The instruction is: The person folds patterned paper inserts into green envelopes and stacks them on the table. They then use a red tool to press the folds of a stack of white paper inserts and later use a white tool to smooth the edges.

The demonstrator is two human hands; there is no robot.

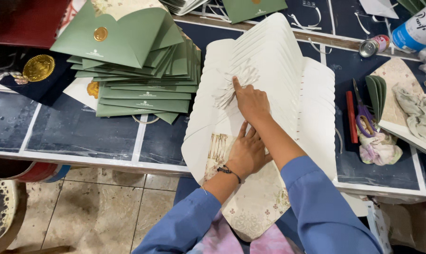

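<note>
Our hands press on a fan of white cards.

The white cards lie spread in a long row on the table, in the middle, and they hang a bit over the near edge. We think they are light, thin and bendy, and may slide, so we should hold them flat or pinch them at the edges. Our right hand lies on the row with one finger poking out and the rest curled. Our left hand lies flat with fingers spread, gripping nothing. Green cards sit at the far left, scissors on the right.
</note>
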